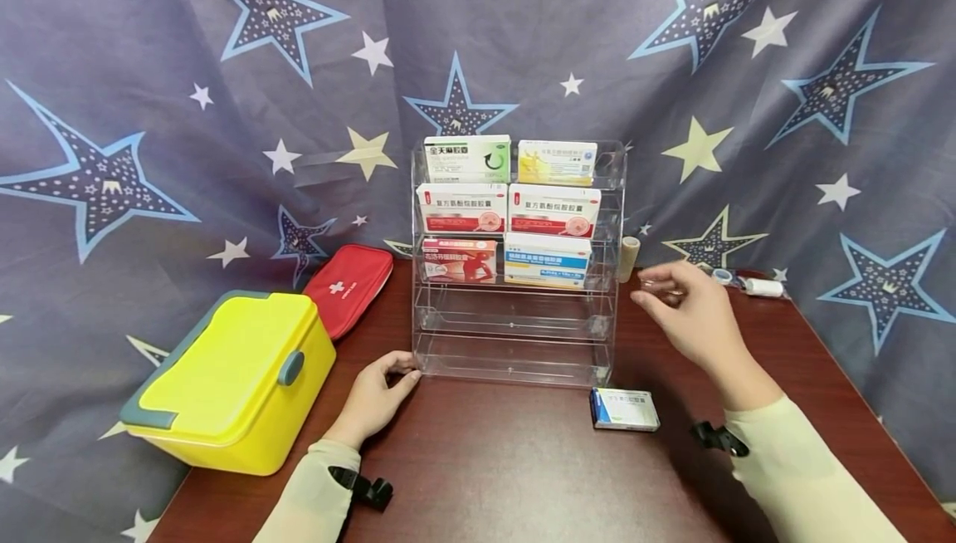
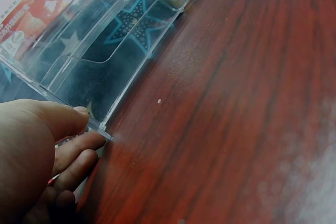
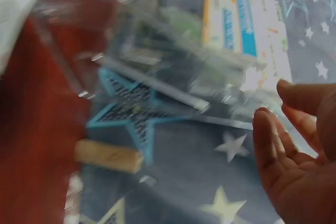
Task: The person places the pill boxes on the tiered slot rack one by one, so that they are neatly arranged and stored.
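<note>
A clear acrylic display rack (image 1: 515, 370) stands on the table, its upper three tiers filled with medicine boxes in pairs. My left hand (image 1: 376, 398) pinches the rack's lower left front corner; the left wrist view shows the thumb on one side of the panel and fingers on the other. To the right of the rack my right hand (image 1: 690, 315) is raised, thumb and fingers apart with nothing between them. The blue-and-white capsule box (image 1: 548, 262) sits on the third tier, at the side nearer this hand. A smaller blue-and-white medicine box (image 1: 626, 409) lies on the table below the right hand.
A yellow lidded case (image 1: 231, 360) and a red first-aid pouch (image 1: 348, 290) stand left of the rack. Behind its right side are a tan bandage roll (image 1: 630, 258) and a white roll (image 1: 763, 287). A star-patterned curtain (image 1: 493, 28) hangs behind the table.
</note>
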### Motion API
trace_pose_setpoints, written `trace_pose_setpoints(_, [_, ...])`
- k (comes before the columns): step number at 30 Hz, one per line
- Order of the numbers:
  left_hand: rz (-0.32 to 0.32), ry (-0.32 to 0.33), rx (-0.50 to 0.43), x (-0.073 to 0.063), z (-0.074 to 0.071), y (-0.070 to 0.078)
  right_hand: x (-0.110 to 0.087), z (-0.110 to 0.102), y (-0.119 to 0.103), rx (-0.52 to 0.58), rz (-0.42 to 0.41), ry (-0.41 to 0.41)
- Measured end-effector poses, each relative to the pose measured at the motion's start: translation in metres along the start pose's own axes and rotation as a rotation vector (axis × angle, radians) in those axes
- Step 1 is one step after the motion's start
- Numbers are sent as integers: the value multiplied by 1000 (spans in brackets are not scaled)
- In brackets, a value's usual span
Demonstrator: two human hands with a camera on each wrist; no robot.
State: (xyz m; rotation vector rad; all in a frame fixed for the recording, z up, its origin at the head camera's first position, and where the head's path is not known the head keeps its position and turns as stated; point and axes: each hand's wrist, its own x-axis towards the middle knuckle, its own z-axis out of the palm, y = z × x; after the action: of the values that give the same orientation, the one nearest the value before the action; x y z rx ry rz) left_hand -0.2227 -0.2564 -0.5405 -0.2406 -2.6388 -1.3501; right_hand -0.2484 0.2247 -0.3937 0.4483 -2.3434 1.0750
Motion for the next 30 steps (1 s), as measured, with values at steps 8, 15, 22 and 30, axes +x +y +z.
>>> trace_pose_setpoints(8, [13, 0, 11, 0, 0, 0, -62, -8, 42, 15, 165, -277])
trace_pose_setpoints(15, [9, -2, 11, 0, 0, 0, -91, -4, 60, 114, 208, -414])
trace_pose_setpoints(22, [3, -3, 15, -1, 0, 0, -101, -3, 76, 223, 178, -585])
trace_pose_setpoints(30, [3, -1, 9, -1, 0, -1, -105, -4, 83, 214, 158, -654])
